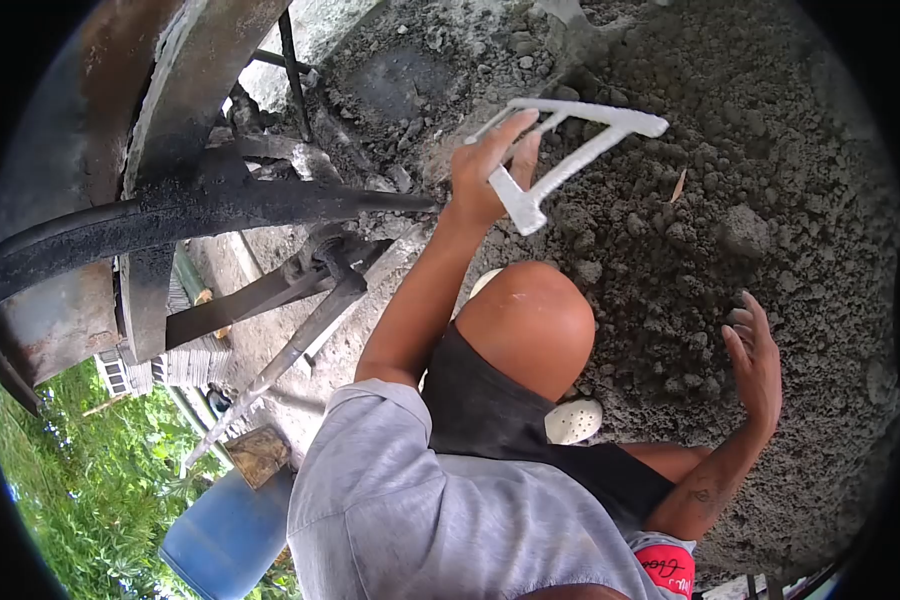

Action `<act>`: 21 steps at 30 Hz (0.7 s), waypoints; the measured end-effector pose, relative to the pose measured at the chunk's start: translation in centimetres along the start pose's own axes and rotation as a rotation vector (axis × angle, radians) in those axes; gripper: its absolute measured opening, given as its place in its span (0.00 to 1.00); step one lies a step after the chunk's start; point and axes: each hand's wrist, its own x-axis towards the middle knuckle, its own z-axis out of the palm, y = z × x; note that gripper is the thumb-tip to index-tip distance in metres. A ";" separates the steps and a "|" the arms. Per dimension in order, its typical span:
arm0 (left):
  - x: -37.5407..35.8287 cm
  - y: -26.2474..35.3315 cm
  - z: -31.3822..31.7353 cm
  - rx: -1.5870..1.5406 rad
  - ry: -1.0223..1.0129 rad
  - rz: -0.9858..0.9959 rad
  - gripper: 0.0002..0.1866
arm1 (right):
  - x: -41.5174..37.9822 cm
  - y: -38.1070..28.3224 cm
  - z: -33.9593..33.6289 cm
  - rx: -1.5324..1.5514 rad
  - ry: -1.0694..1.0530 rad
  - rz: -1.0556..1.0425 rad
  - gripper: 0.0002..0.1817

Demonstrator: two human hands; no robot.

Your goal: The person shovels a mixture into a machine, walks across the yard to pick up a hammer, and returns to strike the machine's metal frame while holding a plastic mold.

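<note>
You have the pale frame (581,162) at about 1 o'clock, above the grey, crumbly ground (650,270), with its long rails pointing out toward 2 o'clock. Your left hand (480,180), just past 12 o'clock, has its fingers and thumb wrapped around the near end of it, pinching it firmly as far as shows. Whether any edge of the frame rests on the ground is hard to tell from this angle.

Your right hand (757,362) is out at 3 o'clock, bare of any object, thumb apart from loosely curved fingers. It sits well apart from the frame, with a large clump (745,232) of the ground material lying near it, toward 2 o'clock. You cannot tell here whether its fingertips touch the ground.

The step in hand looks like one-handed holding of the frame. Any shift of it would, in my judgement, call for a steady left wrist, since the weight hangs out beyond your grip; a second grip would need your right hand brought across toward 1 o'clock, past your bent knee (530,325) near the centre. Mind the long black bar (220,208) at 10 o'clock, its tip close to your left forearm.
</note>
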 end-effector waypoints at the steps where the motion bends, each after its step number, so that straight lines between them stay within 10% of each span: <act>1: -0.2 0.7 0.0 0.018 -0.044 -0.001 0.11 | 0.1 -0.3 0.0 -0.002 0.005 0.001 0.28; 15: -11.3 -0.1 -6.3 0.021 -0.220 -0.700 0.12 | 2.9 -3.4 2.1 -0.055 -0.152 -0.173 0.28; 17: -12.5 0.5 -7.0 0.104 -0.112 -0.479 0.16 | 3.9 -5.8 2.9 -0.108 -0.179 -0.260 0.29; 21: -13.7 1.2 -10.8 -0.004 -0.109 -0.996 0.18 | 6.6 -9.2 5.6 -0.137 -0.261 -0.422 0.29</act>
